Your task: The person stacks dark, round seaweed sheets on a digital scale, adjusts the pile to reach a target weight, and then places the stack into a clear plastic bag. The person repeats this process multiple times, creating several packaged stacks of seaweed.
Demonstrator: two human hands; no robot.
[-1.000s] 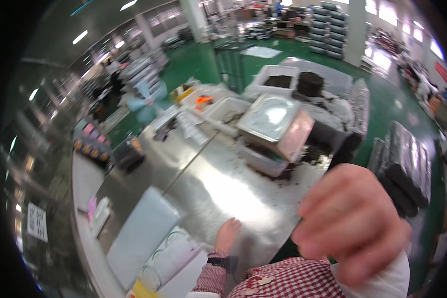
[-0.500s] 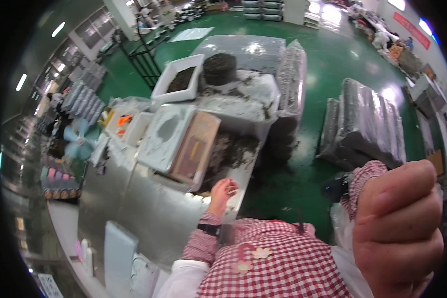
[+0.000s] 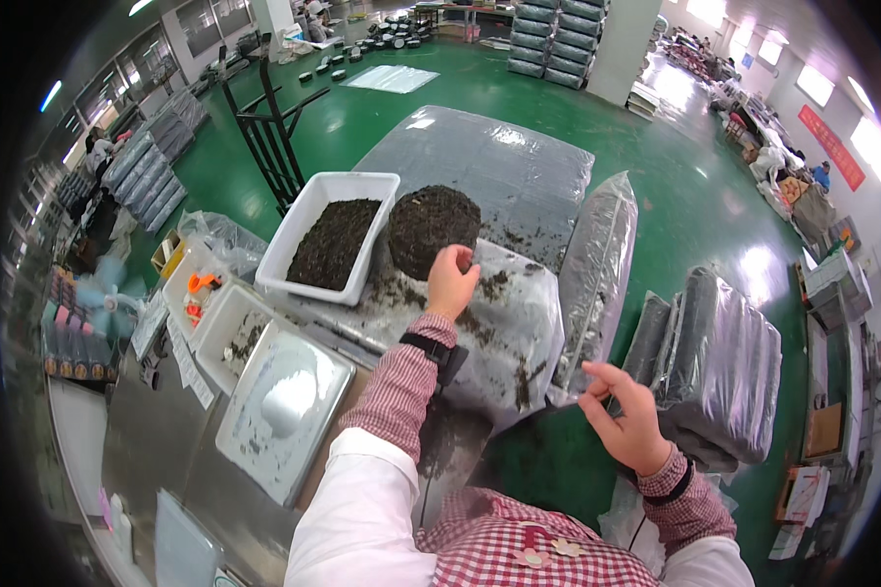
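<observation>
A round, thick dark mass of loose-looking leaf or soil-like material [image 3: 435,227] sits on a white plastic-covered surface [image 3: 504,293]. My left hand [image 3: 452,284] reaches to its near right edge, fingers loosely bent; whether they touch it I cannot tell. Left of the mass stands a white plastic tub [image 3: 276,256], partly filled with similar dark crumbly material [image 3: 328,245]. Dark crumbs are scattered around the mass. My right hand [image 3: 628,419] is raised above the floor on the right, holding nothing, with thumb and fingers apart.
A pale, flat-topped platform [image 3: 284,406] and a white bin [image 3: 230,338] stand on the metal table [image 3: 157,421]. Another bin holds orange pieces [image 3: 198,293]. Large plastic-wrapped bundles [image 3: 719,357] stand on the right. Behind the tub is a black metal rack [image 3: 269,137]. A fan [image 3: 108,298] is at left.
My left hand has moved forward from the table's edge to the dark mass. My right hand has dropped from close to the camera, its fist opened. The view has shifted toward the tub.
</observation>
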